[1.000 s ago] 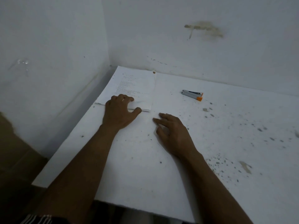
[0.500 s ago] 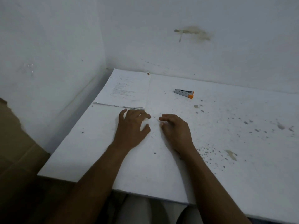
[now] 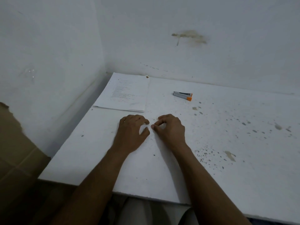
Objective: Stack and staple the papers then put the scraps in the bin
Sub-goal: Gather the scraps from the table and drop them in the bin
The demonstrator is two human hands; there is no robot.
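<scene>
A stack of printed papers (image 3: pixel 125 93) lies flat in the table's far left corner, against the wall. To its right, apart from it, a grey stapler with an orange end (image 3: pixel 183 95) lies on the table. Both hands are on the white table (image 3: pixel 227 159) just in front of the stack, almost touching each other. My left hand (image 3: pixel 131 132) has its fingers curled with the tips on the surface. My right hand (image 3: pixel 170 129) is curled too, thumb against forefinger. Any white scrap under or between the fingers cannot be made out against the white table.
Walls close the table on the left and the far side. Dark specks and a brown stain (image 3: pixel 229 155) dot the table's right half. Brown cardboard (image 3: pixel 14 151) stands at the left below the table. The table's near edge runs just above my lap.
My left hand has let go of the paper stack's near edge and drawn back toward me. Both hands have come together in front of the stack, their fingers curling in.
</scene>
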